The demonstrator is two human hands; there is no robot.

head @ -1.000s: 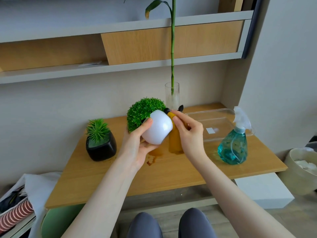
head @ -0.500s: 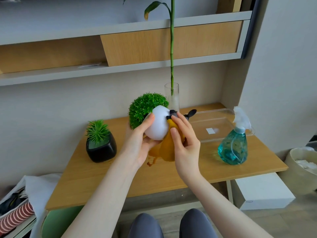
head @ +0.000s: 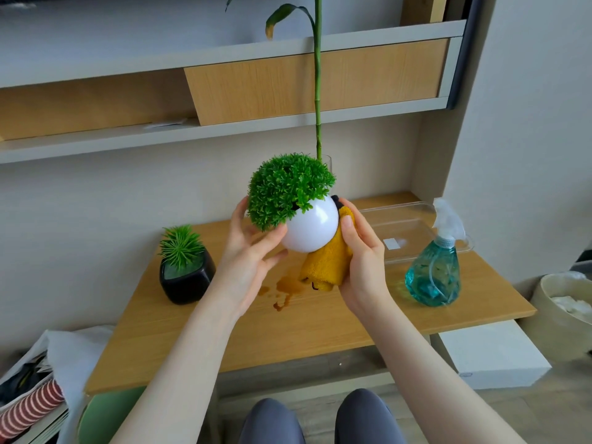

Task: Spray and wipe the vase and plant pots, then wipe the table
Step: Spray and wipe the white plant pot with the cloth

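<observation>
White pot (head: 310, 228), smooth, round, probably slippery when wet: my left hand (head: 253, 251) cups it above the tabletop (head: 320, 318), right hand (head: 360, 257) pressing the yellow cloth (head: 326, 264) against it.

Your white pot (head: 310, 227) and its green foliage (head: 290, 190) hide almost all of the glass vase (head: 327, 160) near the table's (head: 320, 328) back edge; only a sliver of rim shows. The bamboo stem (head: 317, 91) runs off the top edge. Your right hand (head: 360, 261) covers part of the yellow cloth (head: 326, 267).
</observation>
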